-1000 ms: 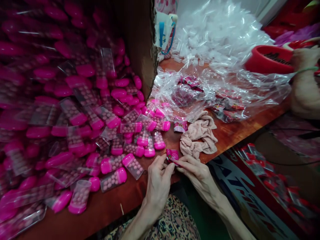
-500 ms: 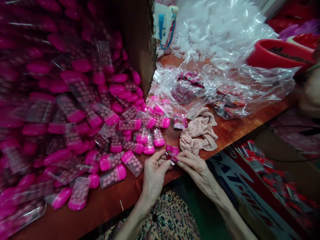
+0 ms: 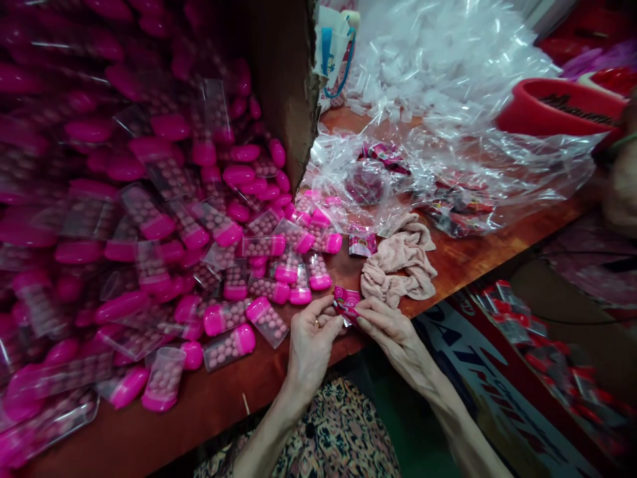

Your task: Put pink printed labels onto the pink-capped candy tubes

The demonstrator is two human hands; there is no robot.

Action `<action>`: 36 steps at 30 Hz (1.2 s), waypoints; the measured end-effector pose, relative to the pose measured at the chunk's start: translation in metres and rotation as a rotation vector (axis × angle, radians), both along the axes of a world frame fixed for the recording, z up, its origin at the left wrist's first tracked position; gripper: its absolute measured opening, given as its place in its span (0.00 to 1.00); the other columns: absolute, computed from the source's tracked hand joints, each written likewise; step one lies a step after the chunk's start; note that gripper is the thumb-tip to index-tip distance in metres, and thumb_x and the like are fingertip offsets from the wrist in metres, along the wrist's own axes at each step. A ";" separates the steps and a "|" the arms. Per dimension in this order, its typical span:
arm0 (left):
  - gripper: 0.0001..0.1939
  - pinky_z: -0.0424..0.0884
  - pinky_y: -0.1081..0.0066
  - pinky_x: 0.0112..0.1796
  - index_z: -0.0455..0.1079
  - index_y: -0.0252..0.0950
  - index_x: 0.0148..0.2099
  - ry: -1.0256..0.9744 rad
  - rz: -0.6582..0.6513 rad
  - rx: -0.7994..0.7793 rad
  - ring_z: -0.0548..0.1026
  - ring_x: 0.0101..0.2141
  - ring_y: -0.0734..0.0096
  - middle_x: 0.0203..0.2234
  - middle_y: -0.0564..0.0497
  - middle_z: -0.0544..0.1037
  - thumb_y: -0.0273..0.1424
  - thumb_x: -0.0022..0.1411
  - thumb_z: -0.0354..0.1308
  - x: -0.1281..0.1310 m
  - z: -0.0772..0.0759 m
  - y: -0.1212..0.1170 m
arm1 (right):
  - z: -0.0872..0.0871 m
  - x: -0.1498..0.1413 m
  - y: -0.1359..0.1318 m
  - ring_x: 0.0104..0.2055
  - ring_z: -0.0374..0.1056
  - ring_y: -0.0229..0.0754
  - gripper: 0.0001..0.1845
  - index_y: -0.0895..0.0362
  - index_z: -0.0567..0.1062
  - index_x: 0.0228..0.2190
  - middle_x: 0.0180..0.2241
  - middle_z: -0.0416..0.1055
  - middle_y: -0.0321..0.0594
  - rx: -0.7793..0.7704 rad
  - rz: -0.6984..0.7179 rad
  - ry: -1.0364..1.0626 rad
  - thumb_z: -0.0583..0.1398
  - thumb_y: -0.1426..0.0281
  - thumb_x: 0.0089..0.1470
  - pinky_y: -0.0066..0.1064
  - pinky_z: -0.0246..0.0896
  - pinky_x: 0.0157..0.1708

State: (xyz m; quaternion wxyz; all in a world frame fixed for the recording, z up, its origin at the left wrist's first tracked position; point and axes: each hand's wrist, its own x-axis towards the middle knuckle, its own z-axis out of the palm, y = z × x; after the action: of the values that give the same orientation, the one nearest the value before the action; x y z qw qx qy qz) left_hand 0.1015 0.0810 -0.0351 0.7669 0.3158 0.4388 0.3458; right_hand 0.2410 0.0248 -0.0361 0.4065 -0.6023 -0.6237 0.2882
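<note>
We've the pink printed wrapper (image 3: pixel 347 298) btwn L hand (image 3: pixel 311 335) & R hand (image 3: pixel 391 328), both hands' fingers pinching it; long axis unclear.

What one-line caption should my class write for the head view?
Two hands hold a small pink packet near a crumpled beige cloth, with heaped pink-capped containers to the left.

The scene is dimly lit, most brightness being caught by the clear plastic heap (image 3: pixel 448 63) at the top, where white glints are thrown back. The cardboard panel (image 3: pixel 283 86) is sunk in shadow. Towards the left edge, the pink-capped containers (image 3: pixel 27 227) are smeared and stretched. The left hand (image 3: pixel 312 336) and right hand (image 3: pixel 391 328) are rendered fairly sharply; a faint sheen is cast across the worktop (image 3: pixel 465 255).
</note>
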 end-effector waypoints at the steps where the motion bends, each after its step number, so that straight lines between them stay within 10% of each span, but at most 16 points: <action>1: 0.18 0.72 0.74 0.30 0.75 0.30 0.42 0.004 -0.001 0.002 0.73 0.25 0.76 0.25 0.52 0.77 0.26 0.45 0.64 0.000 0.000 0.000 | 0.000 0.000 0.000 0.33 0.67 0.38 0.12 0.54 0.77 0.33 0.31 0.69 0.39 0.001 -0.004 0.004 0.53 0.70 0.60 0.25 0.64 0.31; 23: 0.12 0.68 0.71 0.32 0.69 0.37 0.45 0.397 -0.024 0.422 0.73 0.29 0.70 0.32 0.50 0.74 0.28 0.58 0.54 0.003 -0.019 -0.017 | -0.022 -0.016 -0.001 0.31 0.67 0.40 0.10 0.55 0.72 0.31 0.29 0.68 0.40 0.142 -0.280 -0.127 0.51 0.73 0.58 0.30 0.63 0.31; 36: 0.09 0.63 0.65 0.36 0.69 0.39 0.34 0.545 -0.083 0.687 0.69 0.33 0.63 0.31 0.47 0.70 0.23 0.60 0.48 0.017 -0.005 -0.009 | -0.021 -0.017 -0.005 0.33 0.67 0.40 0.10 0.55 0.74 0.36 0.31 0.71 0.39 0.117 -0.590 0.097 0.52 0.68 0.60 0.29 0.65 0.35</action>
State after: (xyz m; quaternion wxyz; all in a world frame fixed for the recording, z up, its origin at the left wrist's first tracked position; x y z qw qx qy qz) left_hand 0.1183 0.0722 -0.0397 0.4868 0.6494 0.4717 0.3447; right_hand 0.2238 0.0201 -0.0576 0.5360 -0.7184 -0.4174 0.1495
